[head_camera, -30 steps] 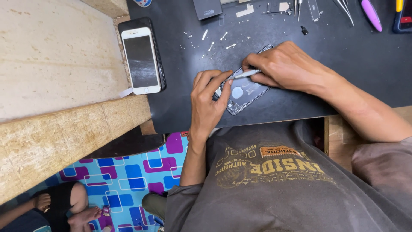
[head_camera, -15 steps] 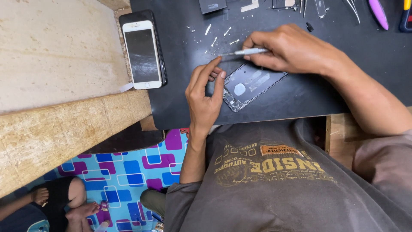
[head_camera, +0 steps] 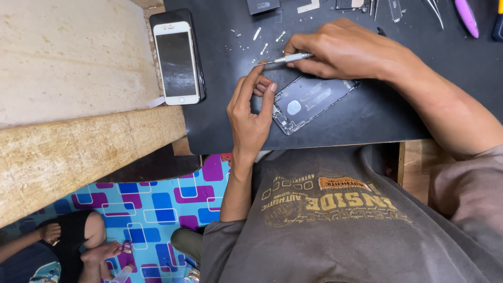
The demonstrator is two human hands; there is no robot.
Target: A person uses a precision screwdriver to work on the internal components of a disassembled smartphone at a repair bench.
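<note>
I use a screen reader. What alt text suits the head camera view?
A right hand points a thin metal tool toward the left hand's fingertips beside an opened phone shell on a black mat; a white phone lies nearby.

Your right hand point(head_camera: 351, 50) lifts off the opened phone housing point(head_camera: 313, 102) and now sits above its top edge, carrying the slim metal screwdriver point(head_camera: 285, 58) so its tip points left, clear of the housing. Your left hand point(head_camera: 250, 112) slides off the housing to its left edge, fingertips curled near the screwdriver tip.
</note>
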